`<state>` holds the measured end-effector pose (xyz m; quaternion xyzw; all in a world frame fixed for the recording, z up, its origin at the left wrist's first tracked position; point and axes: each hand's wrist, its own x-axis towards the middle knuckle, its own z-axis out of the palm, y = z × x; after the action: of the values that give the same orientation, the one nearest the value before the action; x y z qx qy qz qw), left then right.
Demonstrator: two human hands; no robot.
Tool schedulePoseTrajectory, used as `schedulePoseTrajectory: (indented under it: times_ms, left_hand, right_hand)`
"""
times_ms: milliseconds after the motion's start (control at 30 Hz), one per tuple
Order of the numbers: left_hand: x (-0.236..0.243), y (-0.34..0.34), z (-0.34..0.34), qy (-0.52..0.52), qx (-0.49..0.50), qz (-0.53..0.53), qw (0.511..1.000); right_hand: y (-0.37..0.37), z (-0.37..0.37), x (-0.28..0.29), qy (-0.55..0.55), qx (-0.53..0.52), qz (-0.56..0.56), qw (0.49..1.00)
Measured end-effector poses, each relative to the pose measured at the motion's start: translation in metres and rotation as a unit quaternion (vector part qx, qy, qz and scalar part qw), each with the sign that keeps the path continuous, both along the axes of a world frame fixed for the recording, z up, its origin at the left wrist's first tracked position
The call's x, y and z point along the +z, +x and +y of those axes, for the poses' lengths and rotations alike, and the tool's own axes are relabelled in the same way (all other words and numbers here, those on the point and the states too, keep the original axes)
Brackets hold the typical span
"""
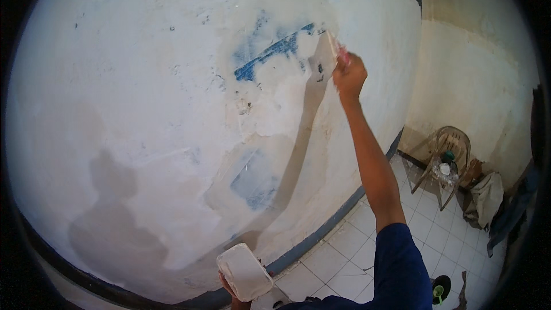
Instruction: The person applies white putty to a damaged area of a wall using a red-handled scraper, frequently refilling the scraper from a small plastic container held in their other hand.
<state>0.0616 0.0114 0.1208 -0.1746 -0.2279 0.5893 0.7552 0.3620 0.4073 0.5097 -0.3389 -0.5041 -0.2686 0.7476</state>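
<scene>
My right hand point(350, 74) is raised to the white wall point(155, 80), closed on a pink-handled scraper point(343, 53) whose pale blade is at the wall, just right of a streak of exposed blue paint point(262, 61) amid cream patches. Low in the view, my left hand point(227, 285), mostly hidden, holds a white rectangular container point(244, 270) with pale material in it. A second bluish patch point(251, 181) shows lower on the wall.
A dark baseboard point(313, 242) runs along a white tiled floor point(350, 241). At the right, a plastic chair point(453, 149) with items on it stands by a pale cloth sack point(485, 201) and hanging dark fabric point(519, 206). A dark pot point(441, 287) with something green sits at lower right.
</scene>
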Motion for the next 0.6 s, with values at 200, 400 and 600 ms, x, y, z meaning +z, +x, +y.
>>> schedulePoseTrajectory:
  times_ms: [200,400,600]
  left_hand:
    - [0.017,-0.003,0.008,0.033,0.088,0.383,0.919]
    - [0.009,-0.002,0.007,0.044,0.072,0.309,0.947]
    - [-0.033,-0.007,0.004,-0.046,0.123,0.373,0.918]
  right_hand:
    - [-0.079,-0.092,-0.051,0.016,0.114,-0.141,0.983]
    - [-0.014,-0.039,-0.008,0.015,0.082,0.016,0.996]
    - [0.006,-0.001,-0.007,0.023,-0.026,-0.023,0.999]
